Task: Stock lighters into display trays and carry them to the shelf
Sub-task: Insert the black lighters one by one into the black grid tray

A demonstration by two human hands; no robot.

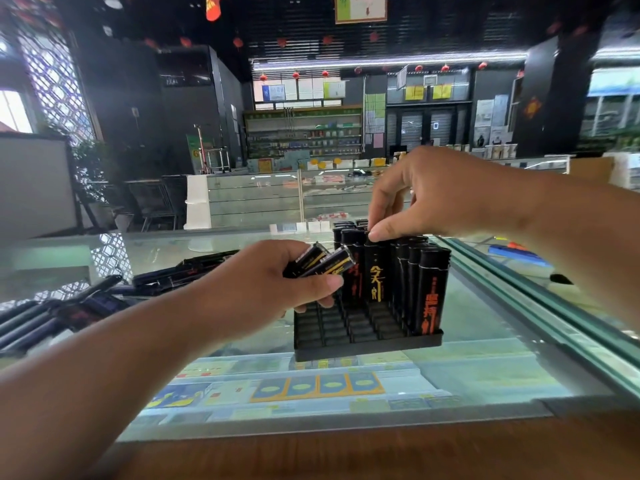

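Tray position: black display tray (pixel 367 344) stands on the glass desk (pixel 485 368), dead ahead at 12 o'clock.
Tray fill: standing lighters take the slots toward 12 and 3 o'clock. The slots toward 6 and 9 o'clock are bare.
Right grip (pixel 433 192): thumb and forefinger pinch the cap of one upright lighter (pixel 375 271) at the front of the filled block, probably seating it.
Left grip (pixel 277 282): curled round at least two spare lighters (pixel 322 263), tilted, just at 9 o'clock of the tray.
Loose stock (pixel 173 275): lies flat on the desk at 9 o'clock, well apart from the tray.
Look: slim black bodies, rounded black caps, orange or yellow characters down the face.
Handling (judged): light, rigid, smooth plastic, likely slippery. Pinch at the cap to seat one, and wrap the body to hold several.
Tray carry (judged): stiff but top-heavy once full. Take both side edges low and keep it level.
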